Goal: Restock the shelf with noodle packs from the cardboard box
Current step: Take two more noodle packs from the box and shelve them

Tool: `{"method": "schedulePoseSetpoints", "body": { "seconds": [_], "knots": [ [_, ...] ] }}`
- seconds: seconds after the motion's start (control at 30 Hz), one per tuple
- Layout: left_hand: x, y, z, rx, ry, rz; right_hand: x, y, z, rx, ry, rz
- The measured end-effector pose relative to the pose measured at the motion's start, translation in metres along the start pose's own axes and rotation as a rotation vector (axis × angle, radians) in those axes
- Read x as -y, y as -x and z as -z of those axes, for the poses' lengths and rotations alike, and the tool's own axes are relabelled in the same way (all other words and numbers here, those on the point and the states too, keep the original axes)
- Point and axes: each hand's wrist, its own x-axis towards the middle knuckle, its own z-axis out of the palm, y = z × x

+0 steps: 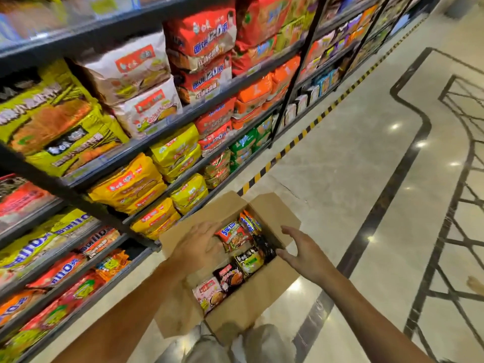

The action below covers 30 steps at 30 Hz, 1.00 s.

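An open cardboard box (pixel 275 213) stands on the floor below me with its flaps spread. Inside lie several noodle packs: a red one (pixel 233 235) at the far end, a black one (pixel 229 277) and a pink one (pixel 208 293) nearer me. My left hand (pixel 197 246) hovers over the box's left side with fingers spread, close to the red pack and holding nothing. My right hand (pixel 305 254) is open at the box's right wall, palm facing inward. The dark metal shelf (pixel 146 146) rises on the left, stacked with noodle multipacks.
Yellow multipacks (pixel 131 184) fill the shelf level nearest the box, orange and red ones sit higher. A yellow-black hazard strip (pixel 296 140) runs along the shelf base. Glossy tiled floor (pixel 353 166) stretches to the right. My shoes (pixel 262 341) are just behind the box.
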Motion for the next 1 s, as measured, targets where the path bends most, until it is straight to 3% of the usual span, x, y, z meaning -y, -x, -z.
{"method": "schedulePoseSetpoints", "body": {
  "seconds": [0.27, 0.53, 0.87, 1.0],
  "knots": [
    [0.052, -0.101, -0.079, 0.033, 0.054, 0.196, -0.072, -0.158, -0.042, 0.160, -0.021, -0.039],
    [0.121, -0.207, -0.234, 0.085, 0.139, 0.323, -0.206, -0.310, -0.171, 0.314, -0.071, -0.067],
    [0.204, -0.290, -0.412, 0.046, 0.309, 0.445, -0.325, -0.423, -0.349, 0.373, -0.007, -0.151],
    [0.218, -0.289, -0.457, 0.051, 0.313, 0.426, -0.351, -0.445, -0.401, 0.253, -0.049, -0.248]
  ]
}}
